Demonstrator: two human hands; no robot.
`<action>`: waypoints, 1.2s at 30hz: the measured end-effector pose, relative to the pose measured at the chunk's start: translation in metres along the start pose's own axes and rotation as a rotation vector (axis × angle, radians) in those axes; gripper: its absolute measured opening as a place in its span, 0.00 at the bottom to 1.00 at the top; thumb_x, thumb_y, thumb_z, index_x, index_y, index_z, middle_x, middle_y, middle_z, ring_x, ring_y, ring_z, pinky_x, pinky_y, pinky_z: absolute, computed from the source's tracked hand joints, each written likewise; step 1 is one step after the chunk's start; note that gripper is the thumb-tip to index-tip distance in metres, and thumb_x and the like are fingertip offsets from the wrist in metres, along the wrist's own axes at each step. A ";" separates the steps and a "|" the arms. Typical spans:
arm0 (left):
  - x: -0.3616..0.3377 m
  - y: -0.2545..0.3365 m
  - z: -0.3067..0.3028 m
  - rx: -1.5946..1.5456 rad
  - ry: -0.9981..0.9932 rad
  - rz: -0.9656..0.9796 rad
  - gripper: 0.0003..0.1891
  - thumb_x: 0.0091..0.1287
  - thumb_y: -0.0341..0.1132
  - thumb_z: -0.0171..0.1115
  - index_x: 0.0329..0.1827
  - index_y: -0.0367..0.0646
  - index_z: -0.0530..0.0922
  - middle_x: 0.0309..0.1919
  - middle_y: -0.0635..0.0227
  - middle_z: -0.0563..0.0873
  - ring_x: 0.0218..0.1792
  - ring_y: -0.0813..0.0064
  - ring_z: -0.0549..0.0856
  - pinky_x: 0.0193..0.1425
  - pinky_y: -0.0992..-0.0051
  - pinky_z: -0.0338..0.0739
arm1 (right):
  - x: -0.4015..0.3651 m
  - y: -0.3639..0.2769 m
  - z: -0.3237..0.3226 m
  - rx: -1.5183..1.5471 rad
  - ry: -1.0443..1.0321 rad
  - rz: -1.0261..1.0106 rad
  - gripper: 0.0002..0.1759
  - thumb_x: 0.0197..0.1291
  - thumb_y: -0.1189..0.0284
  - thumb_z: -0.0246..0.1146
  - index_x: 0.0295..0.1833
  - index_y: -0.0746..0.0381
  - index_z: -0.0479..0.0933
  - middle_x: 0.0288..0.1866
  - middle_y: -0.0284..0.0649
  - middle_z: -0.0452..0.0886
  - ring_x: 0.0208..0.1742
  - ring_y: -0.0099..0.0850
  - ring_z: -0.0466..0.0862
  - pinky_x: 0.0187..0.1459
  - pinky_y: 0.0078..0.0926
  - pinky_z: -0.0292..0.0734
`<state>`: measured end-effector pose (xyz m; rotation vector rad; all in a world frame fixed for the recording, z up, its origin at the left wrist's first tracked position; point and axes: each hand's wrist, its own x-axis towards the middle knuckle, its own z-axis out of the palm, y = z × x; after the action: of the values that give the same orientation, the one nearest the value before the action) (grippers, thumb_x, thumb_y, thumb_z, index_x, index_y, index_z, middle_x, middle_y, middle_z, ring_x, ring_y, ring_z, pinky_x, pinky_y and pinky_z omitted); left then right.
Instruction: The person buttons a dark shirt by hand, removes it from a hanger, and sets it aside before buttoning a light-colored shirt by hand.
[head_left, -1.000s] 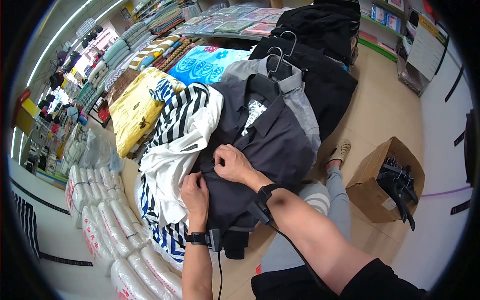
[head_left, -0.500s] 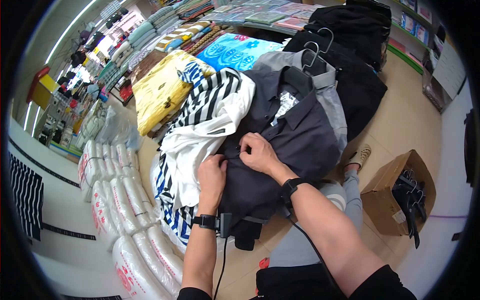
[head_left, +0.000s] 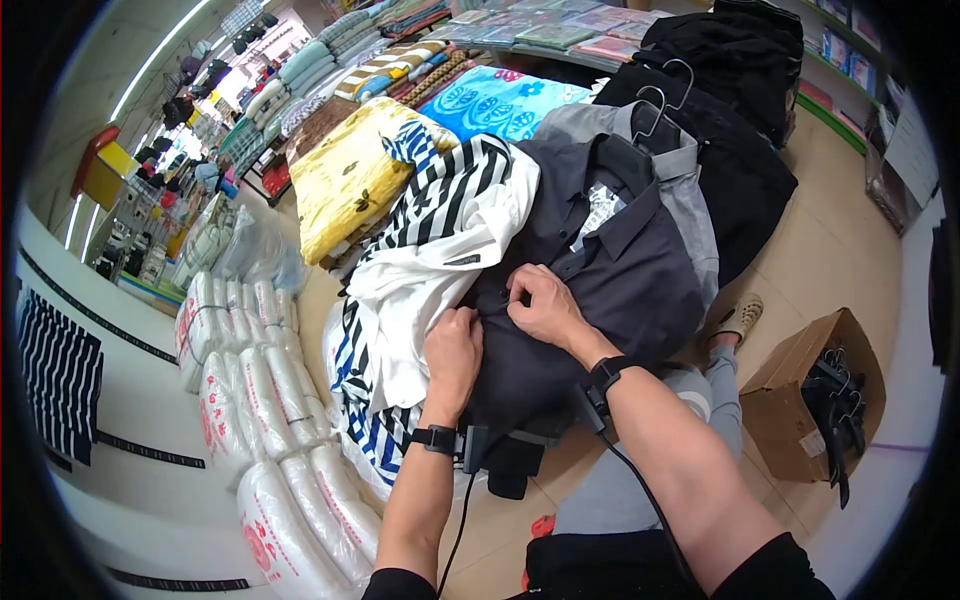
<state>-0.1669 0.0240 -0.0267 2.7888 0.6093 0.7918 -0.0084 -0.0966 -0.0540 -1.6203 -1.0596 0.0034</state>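
Note:
A dark grey button-up shirt (head_left: 620,290) on a hanger lies over a pile of clothes. My right hand (head_left: 545,305) pinches the shirt's front at the button line, its fingers curled. Lower and to the left, my left hand (head_left: 455,350) is closed on the shirt's edge beside a white garment (head_left: 400,300). Both hands rest low on the fabric, a short gap apart. The hanger's metal hook (head_left: 652,112) sticks out above the collar, where a white printed label (head_left: 600,212) shows.
Behind the pile lie a yellow folded cloth (head_left: 345,180), a blue patterned one (head_left: 500,100) and black clothes (head_left: 715,150). Plastic-wrapped packs (head_left: 250,400) stand at the left. A cardboard box (head_left: 790,400) of hangers sits on the floor at the right, near a shoe (head_left: 740,315).
The whole view has shifted, so everything appears slightly further right. Both hands stay at nearly the same places on the shirt; the left fingers look more tightly curled.

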 end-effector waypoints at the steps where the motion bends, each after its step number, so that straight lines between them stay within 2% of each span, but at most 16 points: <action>1: -0.001 0.001 0.000 0.021 0.003 0.006 0.05 0.70 0.31 0.70 0.45 0.42 0.87 0.39 0.56 0.90 0.41 0.48 0.91 0.47 0.53 0.86 | 0.000 0.001 0.000 -0.005 0.004 -0.009 0.04 0.55 0.76 0.65 0.32 0.64 0.78 0.39 0.44 0.84 0.48 0.47 0.83 0.55 0.43 0.80; 5: -0.007 0.005 0.003 0.048 0.036 0.001 0.03 0.70 0.31 0.69 0.43 0.43 0.85 0.38 0.58 0.88 0.40 0.49 0.90 0.45 0.53 0.86 | -0.001 0.000 0.000 -0.006 0.021 0.000 0.04 0.55 0.76 0.65 0.31 0.64 0.78 0.38 0.43 0.84 0.47 0.47 0.83 0.54 0.44 0.80; 9: -0.009 0.009 0.002 0.030 0.036 -0.059 0.02 0.71 0.29 0.69 0.43 0.42 0.86 0.40 0.57 0.90 0.43 0.48 0.90 0.48 0.54 0.84 | -0.001 0.004 0.005 -0.005 0.039 -0.042 0.03 0.55 0.76 0.65 0.31 0.63 0.78 0.37 0.43 0.83 0.45 0.48 0.83 0.52 0.45 0.80; 12: -0.009 0.006 0.003 -0.067 0.085 -0.046 0.04 0.72 0.30 0.69 0.45 0.41 0.87 0.39 0.56 0.89 0.42 0.50 0.90 0.47 0.56 0.83 | -0.002 0.005 0.004 -0.021 0.071 -0.032 0.02 0.54 0.77 0.65 0.31 0.63 0.78 0.36 0.44 0.83 0.45 0.48 0.83 0.51 0.45 0.81; 14: -0.009 0.007 0.002 -0.142 0.103 -0.068 0.04 0.72 0.30 0.69 0.46 0.41 0.87 0.41 0.55 0.90 0.42 0.48 0.90 0.48 0.55 0.84 | -0.002 0.003 0.003 -0.009 0.047 -0.004 0.02 0.54 0.77 0.65 0.31 0.63 0.78 0.37 0.44 0.83 0.45 0.48 0.83 0.51 0.45 0.81; 21: -0.003 0.003 -0.003 -0.104 0.052 -0.063 0.07 0.69 0.31 0.71 0.45 0.38 0.89 0.41 0.53 0.92 0.42 0.49 0.92 0.48 0.57 0.85 | -0.002 0.003 0.003 -0.001 0.048 -0.017 0.03 0.54 0.76 0.64 0.31 0.64 0.78 0.38 0.45 0.83 0.46 0.48 0.83 0.52 0.45 0.81; 24: 0.000 0.001 -0.004 -0.166 -0.003 -0.177 0.07 0.68 0.31 0.72 0.43 0.36 0.88 0.40 0.53 0.92 0.41 0.49 0.92 0.48 0.58 0.85 | -0.003 0.004 0.002 -0.001 0.044 -0.013 0.03 0.53 0.77 0.64 0.32 0.64 0.77 0.39 0.44 0.83 0.47 0.48 0.83 0.53 0.44 0.80; 27: 0.000 0.000 -0.009 -0.184 -0.023 -0.176 0.08 0.67 0.31 0.72 0.42 0.35 0.88 0.38 0.51 0.92 0.38 0.49 0.91 0.47 0.57 0.85 | -0.003 0.004 0.003 -0.009 0.029 -0.011 0.03 0.53 0.77 0.64 0.32 0.65 0.78 0.42 0.43 0.85 0.47 0.46 0.83 0.52 0.42 0.81; 34: 0.003 0.001 -0.009 -0.113 -0.006 -0.110 0.08 0.67 0.31 0.70 0.40 0.34 0.86 0.37 0.49 0.91 0.38 0.46 0.90 0.46 0.57 0.84 | -0.003 0.005 0.003 -0.008 0.033 0.000 0.02 0.53 0.78 0.65 0.33 0.64 0.78 0.40 0.43 0.85 0.45 0.46 0.83 0.51 0.41 0.81; 36: 0.004 -0.003 -0.009 -0.147 -0.013 -0.180 0.09 0.66 0.32 0.71 0.41 0.34 0.87 0.34 0.51 0.92 0.36 0.51 0.92 0.45 0.60 0.85 | -0.003 0.005 0.004 0.022 0.064 -0.025 0.03 0.53 0.78 0.65 0.31 0.63 0.77 0.37 0.44 0.82 0.45 0.48 0.83 0.51 0.46 0.80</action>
<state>-0.1699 0.0290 -0.0178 2.5616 0.7555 0.7490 -0.0091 -0.0952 -0.0603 -1.5771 -1.0271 -0.0533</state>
